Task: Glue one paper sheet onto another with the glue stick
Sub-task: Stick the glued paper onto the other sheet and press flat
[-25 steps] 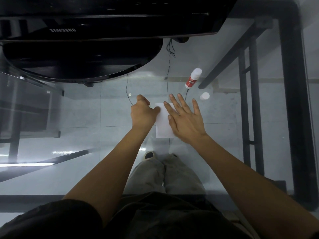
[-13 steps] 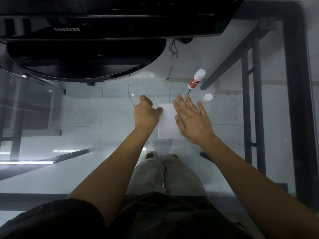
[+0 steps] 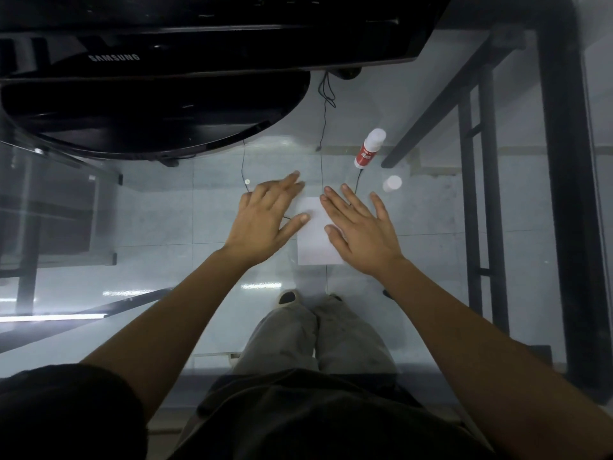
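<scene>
A white paper sheet lies flat on the glass table; I cannot tell whether a second sheet lies under it. My left hand rests flat with fingers spread, its thumb on the sheet's left part. My right hand lies flat and spread over the sheet's right side, hiding that edge. The glue stick, white with a red label, stands beyond the hands to the right. Its white cap sits apart, a little nearer to me.
A black Samsung monitor with a curved stand base fills the far left. Thin black cables run down toward the paper. Black table frame bars show on the right. My legs show through the glass.
My left hand has opened from a loose fist into a flat spread hand beside the sheet. My right hand stays flat on the paper, its fingers spread wider.
</scene>
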`<state>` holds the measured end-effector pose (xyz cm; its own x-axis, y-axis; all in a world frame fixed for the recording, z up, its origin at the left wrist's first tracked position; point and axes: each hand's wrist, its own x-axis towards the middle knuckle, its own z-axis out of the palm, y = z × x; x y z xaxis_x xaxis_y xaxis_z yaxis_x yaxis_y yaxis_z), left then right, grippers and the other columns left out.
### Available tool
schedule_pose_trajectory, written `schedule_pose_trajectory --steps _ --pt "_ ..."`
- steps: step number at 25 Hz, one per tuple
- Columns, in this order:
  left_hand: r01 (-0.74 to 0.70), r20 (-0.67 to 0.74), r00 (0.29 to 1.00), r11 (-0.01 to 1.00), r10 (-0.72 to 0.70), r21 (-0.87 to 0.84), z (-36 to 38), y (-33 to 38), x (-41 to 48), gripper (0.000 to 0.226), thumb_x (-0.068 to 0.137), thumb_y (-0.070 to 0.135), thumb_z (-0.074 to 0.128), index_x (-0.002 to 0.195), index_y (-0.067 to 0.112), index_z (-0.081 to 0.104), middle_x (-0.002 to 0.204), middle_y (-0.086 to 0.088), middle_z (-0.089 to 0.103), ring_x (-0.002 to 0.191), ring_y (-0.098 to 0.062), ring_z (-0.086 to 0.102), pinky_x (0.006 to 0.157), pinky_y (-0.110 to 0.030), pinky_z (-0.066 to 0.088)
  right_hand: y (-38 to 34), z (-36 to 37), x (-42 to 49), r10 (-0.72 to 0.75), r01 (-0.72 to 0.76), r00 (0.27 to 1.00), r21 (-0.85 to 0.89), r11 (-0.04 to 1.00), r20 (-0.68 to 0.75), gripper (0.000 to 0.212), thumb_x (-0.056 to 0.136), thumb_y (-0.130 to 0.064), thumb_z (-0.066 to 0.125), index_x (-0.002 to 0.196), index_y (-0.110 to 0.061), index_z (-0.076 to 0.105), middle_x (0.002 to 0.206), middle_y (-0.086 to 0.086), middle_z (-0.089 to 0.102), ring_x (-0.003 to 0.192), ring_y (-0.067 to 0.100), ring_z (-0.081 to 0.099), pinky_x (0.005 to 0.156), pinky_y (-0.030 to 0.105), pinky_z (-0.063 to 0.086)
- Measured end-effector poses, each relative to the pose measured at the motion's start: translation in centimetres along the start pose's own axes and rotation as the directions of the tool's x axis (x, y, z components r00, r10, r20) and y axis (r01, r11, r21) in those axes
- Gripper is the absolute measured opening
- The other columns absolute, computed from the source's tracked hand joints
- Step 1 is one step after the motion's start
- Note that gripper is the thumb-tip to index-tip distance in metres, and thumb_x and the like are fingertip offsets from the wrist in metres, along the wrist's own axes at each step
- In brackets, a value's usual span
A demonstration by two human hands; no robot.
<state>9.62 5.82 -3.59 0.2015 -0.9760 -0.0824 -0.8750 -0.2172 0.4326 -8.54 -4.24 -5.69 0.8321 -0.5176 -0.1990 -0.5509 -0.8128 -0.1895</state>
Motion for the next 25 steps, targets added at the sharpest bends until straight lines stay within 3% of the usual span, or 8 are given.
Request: schedule_pose_trajectory --steps 2,5,9,13,20,22,24,25 --pt "-0.177 0.194 0.971 0.965 0.14 0.192 0.3 -1.1 0.2 0.066 0.091 0.061 0.011 0.148 0.029 0.007 0.154 0.01 0.004 0.145 -0.02 -0.002 0.113 -0.049 0.003 0.0 0.1 0.0 -0.006 0.006 1.0 0.014 1.0 -0.014 0.053 0.095 -0.042 0.02 0.145 -0.023 0.016 0.154 -0.005 0.021 0.142 0.013 0.01 0.112 0.045 0.001" --pt "-0.324 0.35 0.916 0.874 0.194 0.361 0.4 -2.5 0.7 0.067 0.085 0.068 -0.006 0.141 0.036 -0.023 0.15 0.013 -0.014 0.135 -0.016 -0.033 0.106 -0.052 -0.022 0.0 0.1 0.0 -0.001 0.001 1.0 0.023 1.0 -0.029 0.055 0.095 -0.043 0.018 0.145 -0.022 0.018 0.153 -0.003 0.023 0.142 0.015 0.012 0.112 0.045 0.002" --pt "-0.49 0.393 0.855 0.771 0.337 0.406 0.0 -3.1 0.3 0.071 0.087 0.069 0.003 0.147 0.031 -0.007 0.152 0.009 0.0 0.14 -0.022 -0.019 0.106 -0.06 -0.017 -0.1 0.1 -0.2 -0.013 0.013 0.998 0.003 1.0 -0.069 0.052 0.095 -0.04 0.024 0.143 -0.019 0.025 0.151 -0.001 0.029 0.141 0.018 0.02 0.111 0.049 0.012" --pt "-0.558 0.407 0.815 0.747 0.413 0.361 0.0 -3.0 -1.4 0.07 0.088 0.068 0.008 0.148 0.032 0.001 0.152 0.011 0.008 0.142 -0.023 -0.012 0.104 -0.061 -0.021 -0.1 0.2 -0.1 -0.011 0.012 0.999 0.009 1.0 -0.054 0.052 0.096 -0.04 0.024 0.144 -0.019 0.023 0.152 -0.001 0.027 0.141 0.018 0.018 0.111 0.049 0.012" --pt "-0.697 0.426 0.7 0.678 0.573 0.235 -0.5 -2.9 -3.9 0.06 0.093 0.059 0.016 0.145 0.029 0.024 0.148 0.012 0.024 0.143 -0.029 0.011 0.102 -0.071 0.003 -0.1 0.1 -0.1 0.003 -0.003 1.0 -0.013 1.0 -0.014 0.054 0.095 -0.042 0.018 0.145 -0.021 0.018 0.154 -0.004 0.022 0.142 0.016 0.012 0.112 0.046 0.005" --pt "-0.553 0.321 0.808 0.823 0.494 0.128 -0.5 -2.2 -3.9 0.056 0.096 0.051 0.019 0.146 0.025 0.022 0.149 0.009 0.021 0.143 -0.026 0.011 0.108 -0.066 0.01 0.0 0.2 -0.1 0.01 -0.01 1.0 -0.013 1.0 -0.013 0.054 0.095 -0.043 0.017 0.145 -0.023 0.016 0.154 -0.005 0.02 0.142 0.014 0.011 0.112 0.046 0.005" --pt "-0.233 0.19 0.955 0.972 0.227 0.01 0.1 -0.3 -3.8 0.054 0.098 0.041 0.019 0.146 0.018 0.015 0.151 0.003 0.015 0.142 -0.021 0.008 0.112 -0.056 0.021 0.0 0.3 -0.1 0.012 -0.012 1.0 -0.023 1.0 -0.012 0.054 0.095 -0.042 0.017 0.146 -0.023 0.014 0.154 -0.006 0.019 0.142 0.013 0.009 0.112 0.046 0.005" --pt "-0.1 0.163 0.982 0.995 0.099 0.0 0.7 0.8 -3.6 0.054 0.098 0.039 0.018 0.146 0.016 0.012 0.153 0.0 0.013 0.141 -0.019 0.005 0.114 -0.052 0.021 0.0 0.3 -0.1 0.012 -0.013 1.0 -0.032 0.999 -0.01 0.054 0.096 -0.042 0.017 0.146 -0.024 0.013 0.154 -0.006 0.018 0.142 0.012 0.008 0.112 0.046 0.006"
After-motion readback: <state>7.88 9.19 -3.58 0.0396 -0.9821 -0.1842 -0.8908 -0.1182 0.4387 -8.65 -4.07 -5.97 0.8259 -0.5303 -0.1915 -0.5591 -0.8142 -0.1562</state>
